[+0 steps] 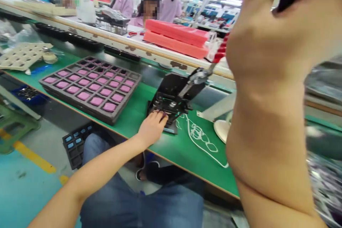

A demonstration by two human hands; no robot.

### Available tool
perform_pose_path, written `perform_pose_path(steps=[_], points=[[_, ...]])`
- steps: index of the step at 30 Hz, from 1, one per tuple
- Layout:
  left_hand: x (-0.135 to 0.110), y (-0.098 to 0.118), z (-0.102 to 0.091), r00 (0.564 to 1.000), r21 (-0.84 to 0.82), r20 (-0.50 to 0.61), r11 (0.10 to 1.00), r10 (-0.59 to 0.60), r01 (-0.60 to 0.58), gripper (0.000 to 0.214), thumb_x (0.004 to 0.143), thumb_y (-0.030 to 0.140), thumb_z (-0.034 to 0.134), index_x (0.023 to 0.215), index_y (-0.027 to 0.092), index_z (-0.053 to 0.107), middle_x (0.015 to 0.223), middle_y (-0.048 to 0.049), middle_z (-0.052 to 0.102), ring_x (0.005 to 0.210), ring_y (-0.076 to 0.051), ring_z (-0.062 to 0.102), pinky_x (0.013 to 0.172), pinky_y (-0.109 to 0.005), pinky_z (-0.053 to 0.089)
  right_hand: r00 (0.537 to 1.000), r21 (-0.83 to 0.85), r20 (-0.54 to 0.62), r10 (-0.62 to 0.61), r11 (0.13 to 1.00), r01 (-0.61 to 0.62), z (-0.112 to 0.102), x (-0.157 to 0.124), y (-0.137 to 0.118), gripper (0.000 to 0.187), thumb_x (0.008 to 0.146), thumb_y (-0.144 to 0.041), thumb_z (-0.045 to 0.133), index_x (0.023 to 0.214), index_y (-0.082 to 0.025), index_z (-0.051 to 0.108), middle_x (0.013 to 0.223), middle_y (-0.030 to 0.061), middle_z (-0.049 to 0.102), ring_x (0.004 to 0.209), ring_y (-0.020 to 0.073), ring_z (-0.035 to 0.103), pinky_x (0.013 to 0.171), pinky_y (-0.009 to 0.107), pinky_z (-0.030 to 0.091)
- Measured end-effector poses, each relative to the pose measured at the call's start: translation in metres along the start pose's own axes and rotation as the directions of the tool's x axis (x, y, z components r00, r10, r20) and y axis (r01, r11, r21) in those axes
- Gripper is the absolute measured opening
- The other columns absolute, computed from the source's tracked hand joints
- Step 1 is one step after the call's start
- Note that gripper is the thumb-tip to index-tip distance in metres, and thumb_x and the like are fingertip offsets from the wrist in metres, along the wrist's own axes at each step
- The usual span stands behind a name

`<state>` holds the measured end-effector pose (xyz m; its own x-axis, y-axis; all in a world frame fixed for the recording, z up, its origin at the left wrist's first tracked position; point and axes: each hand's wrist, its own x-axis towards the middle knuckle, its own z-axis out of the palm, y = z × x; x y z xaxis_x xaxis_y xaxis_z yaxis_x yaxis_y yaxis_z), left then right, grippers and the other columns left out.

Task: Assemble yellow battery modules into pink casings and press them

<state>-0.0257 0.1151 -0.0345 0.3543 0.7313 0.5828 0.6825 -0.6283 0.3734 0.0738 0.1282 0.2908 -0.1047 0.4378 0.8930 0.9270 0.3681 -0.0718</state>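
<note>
1. The left hand (pixel 151 128) is half curled, its fingertips (pixel 160 115) resting on the base of a black toggle-clamp press (pixel 171 92), which stands on the green surface (pixel 187 149) beside a dark foam tray (pixel 91 89)
2. The right hand (pixel 269 14) is raised, blurred and cut off by the frame; I cannot tell whether it is open or closed
3. The press's red handle (pixel 220 51) disappears behind the right forearm, hiding any contact

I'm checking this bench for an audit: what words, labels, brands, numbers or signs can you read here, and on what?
No words, numbers or signs can be read. The black toggle press and foam tray show no legible marking; the blue pieces in the black tray are too small and blurred to tell.
</note>
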Motion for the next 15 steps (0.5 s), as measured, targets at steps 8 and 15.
perform_pose_path(steps=[8, 15], points=[[-0.012, 0.009, -0.022, 0.995, -0.021, -0.074, 0.998, 0.060, -0.062, 0.040, 0.100, 0.006, 0.048, 0.134, 0.012, 0.067, 0.142, -0.0194, 0.070, 0.141, -0.031, 0.062, 0.120, -0.052, 0.053, 0.916, 0.138, 0.385, 0.115, 0.974, -0.180, 0.026, 0.010, 0.047, 0.052, 0.114, -0.043, 0.046, 0.084, -0.011, 0.073, 0.076, 0.0047, 0.073, 0.078, 0.0162, 0.070, 0.086, 0.035, 0.054], [-0.054, -0.003, -0.127, 0.985, 0.146, -0.138, 0.982, -0.099, 0.119, 0.034, 0.099, 0.009, 0.048, 0.101, 0.027, 0.077, 0.113, -0.0046, 0.081, 0.116, -0.021, 0.073, 0.108, -0.039, 0.059, 0.989, 0.256, -0.030, -0.142, 0.956, 0.145, 0.029, -0.117, 0.047, 0.034, 0.111, -0.036, 0.050, 0.096, -0.021, 0.077, 0.095, 0.0060, 0.082, 0.083, 0.0204, 0.078, 0.062, 0.030, 0.048]])
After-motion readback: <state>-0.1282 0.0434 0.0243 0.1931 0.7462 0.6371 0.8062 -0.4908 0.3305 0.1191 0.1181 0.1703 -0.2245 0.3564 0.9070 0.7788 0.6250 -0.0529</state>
